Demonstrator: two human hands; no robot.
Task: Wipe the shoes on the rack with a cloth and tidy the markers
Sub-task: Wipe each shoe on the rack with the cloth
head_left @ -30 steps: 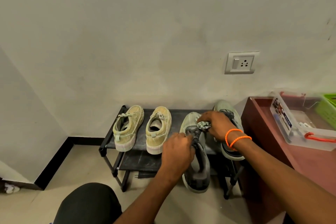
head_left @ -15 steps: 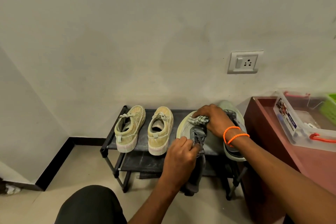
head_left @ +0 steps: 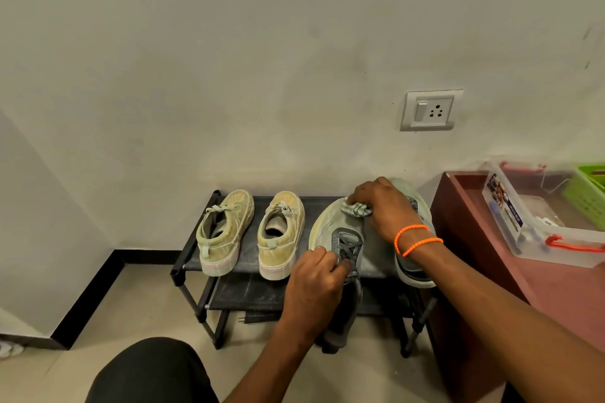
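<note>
Head view: the left hand point(head_left: 316, 281) has its grip closed on the laced throat of a grey shoe point(head_left: 343, 258), fingers curled round the tongue and laces. The right hand point(head_left: 383, 206) has its grip bunched round a small crumpled cloth point(head_left: 357, 209), pale grey-green with darker checks, and presses it on the shoe's toe.

This shoe is a grey-green trainer with a pale, scuffed toe and dark grey laces. It is tipped up, toe resting on the top shelf of the rack point(head_left: 183, 258), heel hanging down in front of the shelf edge. Its long axis runs from the wall toward the person, toe to the wall.

Its mate point(head_left: 412, 268) lies just right of it on the same shelf, partly hidden under the right wrist, toe also to the wall. Two orange bands point(head_left: 415, 239) circle that wrist.

Left on the shelf stand two tan canvas shoes, one point(head_left: 226, 232) beside the other point(head_left: 281, 235), upright, apart from each other, toes to the wall, heels toward the person. That makes four shoes, two pairs.

The rack is black with two shelves and stands against the wall. A dark red tabletop point(head_left: 556, 291) to its right carries one clear box point(head_left: 530, 216) with red handles and, behind it, a green basket point(head_left: 589, 190). One wall socket point(head_left: 430, 109) sits above.
</note>
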